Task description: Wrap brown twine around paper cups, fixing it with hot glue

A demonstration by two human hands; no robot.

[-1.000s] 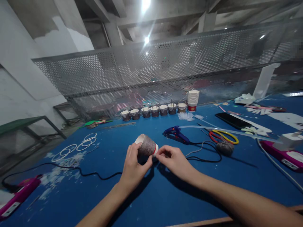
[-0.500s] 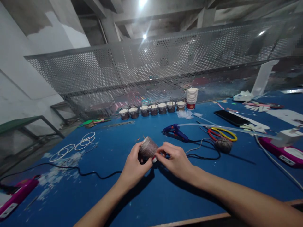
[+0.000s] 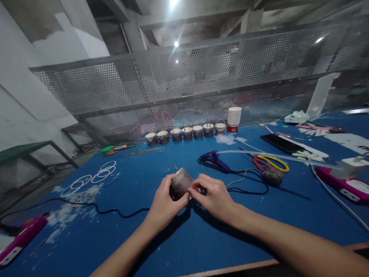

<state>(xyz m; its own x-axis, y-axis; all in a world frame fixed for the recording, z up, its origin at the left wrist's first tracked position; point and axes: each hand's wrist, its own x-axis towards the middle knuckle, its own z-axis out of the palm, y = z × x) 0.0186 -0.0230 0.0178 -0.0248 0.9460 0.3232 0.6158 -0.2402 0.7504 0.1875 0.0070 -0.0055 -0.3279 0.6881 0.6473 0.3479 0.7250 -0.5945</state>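
My left hand (image 3: 164,204) is wrapped round a paper cup (image 3: 181,182) wound with grey-brown yarn, which it holds tilted above the blue table. Thumb and fingers of my right hand (image 3: 211,194) are pinched against the cup's lower right edge, on the yarn; the fingertips hide the exact spot. A loose strand of yarn (image 3: 244,177) runs from behind my right hand to a grey yarn ball (image 3: 272,177) on the right. Beside that ball lie scissors (image 3: 272,163) with red and yellow handles. Beyond my hands is a blue glue gun (image 3: 213,161).
Several yarn-wrapped cups (image 3: 186,134) stand in a row at the back, next to a stack of paper cups (image 3: 234,120). White rings (image 3: 103,172) lie left. A phone (image 3: 281,144) and pink power strips (image 3: 343,186) sit on the blue table (image 3: 173,250). Black cable crosses the left side.
The cup has turned slightly in my left hand and shifted a little to the right. The red and white patch by my fingertips is now mostly covered.
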